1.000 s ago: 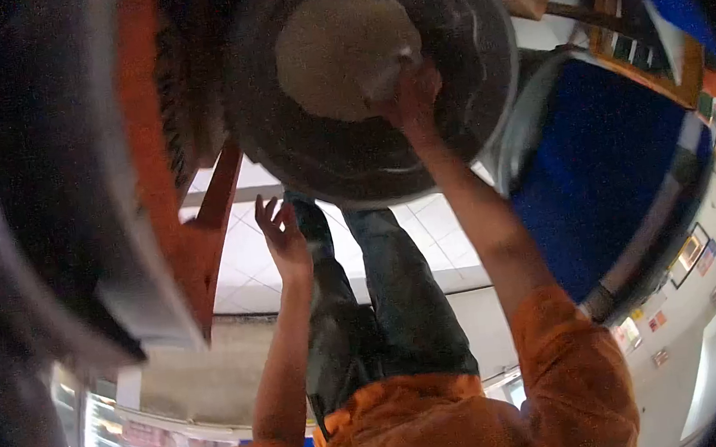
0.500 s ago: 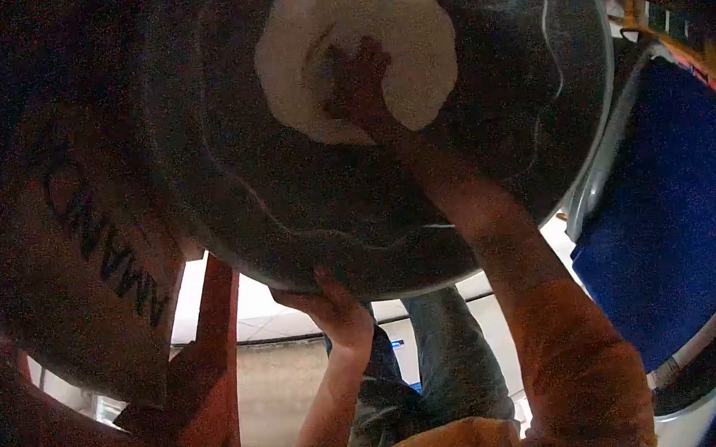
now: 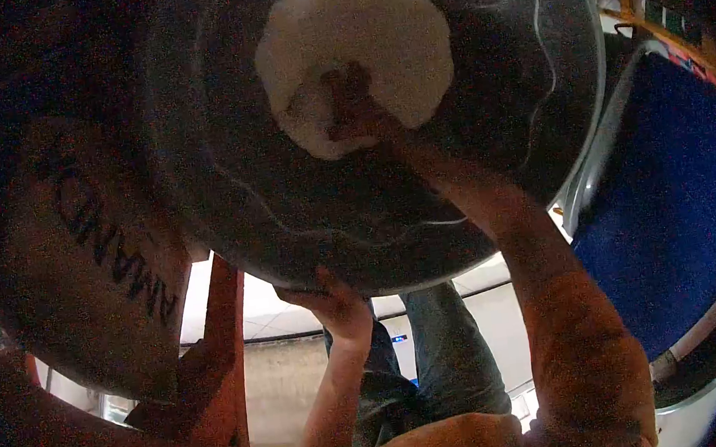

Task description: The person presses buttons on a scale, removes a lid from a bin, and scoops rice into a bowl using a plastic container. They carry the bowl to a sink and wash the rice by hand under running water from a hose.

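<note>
A large, dim round basin [image 3: 287,200] with a pale wavy line round its inside fills the upper middle. In its centre lies a whitish round mass [image 3: 392,39] with an uneven edge. My right hand [image 3: 351,108] rests on the lower part of this mass, its fingers looking curled; darkness hides whether they hold anything. At the near rim, my left hand [image 3: 336,307] grips the basin, thumb up against the edge and the other fingers partly hidden beneath.
A brown surface with dark lettering [image 3: 105,239] stands at the left, beside a reddish upright post [image 3: 228,348]. Blue material [image 3: 666,202] hangs at the right. Below the basin show legs in jeans [image 3: 447,344] and a pale floor.
My right hand has moved slightly down and towards me over the whitish mass, and its forearm has swung a little to the right. My left hand keeps its grip on the rim.
</note>
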`<act>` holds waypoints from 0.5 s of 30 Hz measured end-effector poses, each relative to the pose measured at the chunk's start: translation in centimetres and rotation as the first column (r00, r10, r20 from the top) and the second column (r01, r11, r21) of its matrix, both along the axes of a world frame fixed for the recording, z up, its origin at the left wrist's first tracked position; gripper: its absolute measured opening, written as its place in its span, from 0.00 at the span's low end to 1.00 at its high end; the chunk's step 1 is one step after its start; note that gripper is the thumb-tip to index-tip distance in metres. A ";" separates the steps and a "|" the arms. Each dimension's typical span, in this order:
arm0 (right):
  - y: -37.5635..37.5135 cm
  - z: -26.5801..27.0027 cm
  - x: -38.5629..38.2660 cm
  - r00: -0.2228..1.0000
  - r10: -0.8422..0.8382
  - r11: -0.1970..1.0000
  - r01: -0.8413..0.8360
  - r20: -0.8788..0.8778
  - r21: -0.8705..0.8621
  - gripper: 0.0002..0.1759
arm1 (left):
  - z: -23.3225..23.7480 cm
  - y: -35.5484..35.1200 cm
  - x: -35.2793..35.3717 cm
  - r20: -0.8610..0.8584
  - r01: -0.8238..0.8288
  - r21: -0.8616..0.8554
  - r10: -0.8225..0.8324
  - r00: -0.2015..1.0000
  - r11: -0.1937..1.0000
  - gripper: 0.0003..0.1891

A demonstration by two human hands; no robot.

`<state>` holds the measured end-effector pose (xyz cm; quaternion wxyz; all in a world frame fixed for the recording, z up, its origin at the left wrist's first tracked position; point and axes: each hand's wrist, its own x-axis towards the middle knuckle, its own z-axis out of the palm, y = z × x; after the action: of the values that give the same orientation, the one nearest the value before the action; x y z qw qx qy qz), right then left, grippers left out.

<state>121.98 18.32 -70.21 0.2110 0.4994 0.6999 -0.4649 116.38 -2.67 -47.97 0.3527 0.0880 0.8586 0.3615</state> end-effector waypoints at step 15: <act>-0.7 9.9 8.4 0.680 -0.707 0.579 0.403 -0.192 -0.709 0.60 | 4.7 -0.1 -3.5 0.369 0.211 -0.007 -0.194 0.909 0.977 0.37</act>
<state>130.38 17.63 -60.33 0.0282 0.4771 0.3367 -0.8113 112.85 -2.81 -43.27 0.5439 0.0994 0.7722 0.3131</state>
